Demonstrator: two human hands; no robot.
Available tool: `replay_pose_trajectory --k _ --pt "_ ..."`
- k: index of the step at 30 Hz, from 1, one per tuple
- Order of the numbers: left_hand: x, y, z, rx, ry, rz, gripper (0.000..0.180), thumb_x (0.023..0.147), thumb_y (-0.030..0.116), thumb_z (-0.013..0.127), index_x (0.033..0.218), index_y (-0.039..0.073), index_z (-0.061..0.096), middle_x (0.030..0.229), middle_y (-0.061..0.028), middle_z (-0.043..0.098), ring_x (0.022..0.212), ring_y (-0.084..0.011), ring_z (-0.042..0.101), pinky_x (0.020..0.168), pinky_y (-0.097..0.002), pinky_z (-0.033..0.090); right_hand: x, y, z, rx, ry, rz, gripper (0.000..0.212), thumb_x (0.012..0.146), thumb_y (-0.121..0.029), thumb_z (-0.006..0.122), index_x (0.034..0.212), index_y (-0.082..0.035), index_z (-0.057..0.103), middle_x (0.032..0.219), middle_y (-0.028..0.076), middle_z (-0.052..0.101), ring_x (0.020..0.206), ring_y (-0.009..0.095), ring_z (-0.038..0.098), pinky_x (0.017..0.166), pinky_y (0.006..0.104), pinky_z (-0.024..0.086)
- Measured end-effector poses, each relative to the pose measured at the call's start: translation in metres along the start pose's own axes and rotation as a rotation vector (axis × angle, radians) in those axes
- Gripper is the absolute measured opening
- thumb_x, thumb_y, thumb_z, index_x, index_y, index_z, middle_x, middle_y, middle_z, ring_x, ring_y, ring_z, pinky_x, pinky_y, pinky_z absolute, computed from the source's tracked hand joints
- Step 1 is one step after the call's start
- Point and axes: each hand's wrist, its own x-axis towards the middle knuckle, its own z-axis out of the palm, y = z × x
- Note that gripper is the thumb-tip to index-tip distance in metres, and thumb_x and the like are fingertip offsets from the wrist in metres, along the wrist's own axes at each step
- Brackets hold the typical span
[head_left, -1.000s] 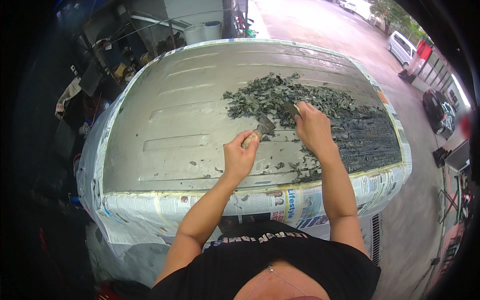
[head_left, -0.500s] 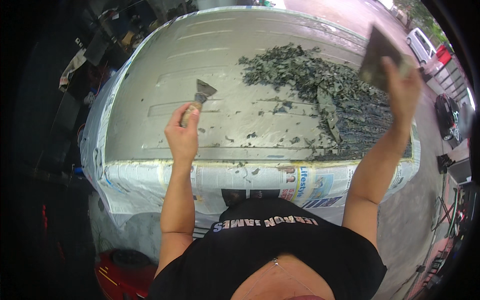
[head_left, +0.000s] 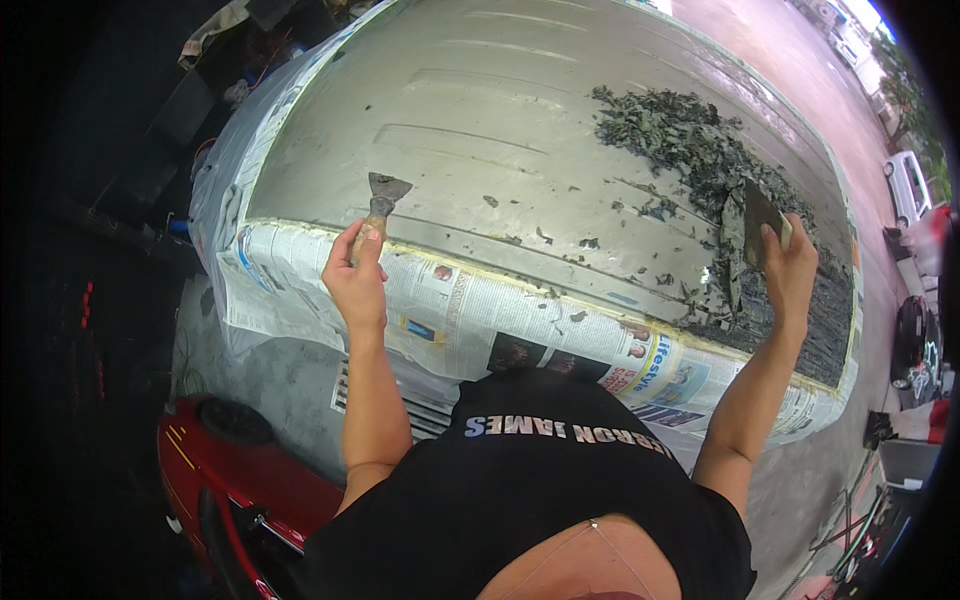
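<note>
My left hand (head_left: 356, 285) is closed round the wooden handle of a small scraper (head_left: 387, 188), its flared metal blade pointing up, near the front edge of a pale, ribbed vehicle roof (head_left: 440, 105). On the right, my right hand (head_left: 791, 275) grips a wide, flat scraper plate (head_left: 757, 215), thumb on its near face. That plate stands tilted at the heap of dark, peeled paint flakes (head_left: 680, 130); whether its edge touches the roof I cannot tell. Beside the right hand lies a strip of dark, wrinkled coating (head_left: 820, 315).
Taped newspaper (head_left: 470, 310) covers the side below the roof edge, and plastic sheeting hangs at the left. A red car (head_left: 240, 470) stands at the lower left. Farther right are a white van (head_left: 906, 190) and a dark car (head_left: 910, 340).
The flat scraper plate in my right hand has come down from a raised position to the flakes. My view has turned, so the roof sits slanted. My left hand still holds its scraper.
</note>
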Motion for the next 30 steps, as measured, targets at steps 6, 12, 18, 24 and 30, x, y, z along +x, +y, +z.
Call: replay_pose_trajectory --k 6,12,18,24,30 --pt "0.025 -0.013 0.002 0.365 -0.267 0.019 0.036 0.085 0.021 0.079 0.107 -0.006 0.073 0.087 -0.0111 0.074 0.071 -0.0142 0.065 0.068 -0.0297 0.051 -0.022 -0.018 -0.013 0.126 0.037 0.007 0.021 0.096 -0.017 0.07 0.105 0.001 0.063 0.08 0.005 0.061 0.074 0.012 0.051 0.069 0.0287 0.046" --pt "0.093 0.018 0.045 0.556 -0.736 -0.103 0.031 0.078 0.028 0.082 0.085 -0.002 0.078 0.071 -0.0068 0.072 0.068 -0.0141 0.066 0.065 -0.0287 0.049 -0.059 0.017 -0.037 0.178 0.075 0.126 0.022 0.097 -0.018 0.07 0.105 0.0 0.062 0.088 0.002 0.063 0.078 0.01 0.053 0.07 0.0251 0.045" --pt "0.05 0.011 0.152 0.324 -1.017 0.118 0.034 0.077 0.032 0.083 0.091 0.001 0.08 0.073 -0.008 0.073 0.068 -0.0146 0.066 0.064 -0.031 0.051 -0.093 0.045 -0.045 0.274 0.058 0.233 0.026 0.098 -0.02 0.072 0.108 0.001 0.062 0.092 0.002 0.064 0.082 0.008 0.054 0.073 0.0229 0.045" --pt "0.055 0.059 0.126 0.451 -0.956 0.42 0.042 0.082 0.034 0.081 0.105 -0.001 0.076 0.08 -0.0091 0.073 0.068 -0.0149 0.063 0.062 -0.0321 0.05 -0.104 0.042 -0.035 0.348 0.045 0.253 0.021 0.099 -0.016 0.07 0.109 0.001 0.063 0.093 0.002 0.064 0.083 0.01 0.055 0.075 0.0255 0.047" --pt "0.092 0.034 0.039 0.213 -0.528 0.096 0.035 0.089 0.029 0.079 0.108 0.0 0.075 0.081 -0.0031 0.07 0.06 -0.008 0.054 0.053 -0.024 0.042 -0.067 -0.049 0.023 0.046 -0.209 -0.237 0.017 0.092 0.0 0.062 0.107 -0.001 0.07 0.1 0.014 0.069 0.086 0.029 0.069 0.076 0.0349 0.054"
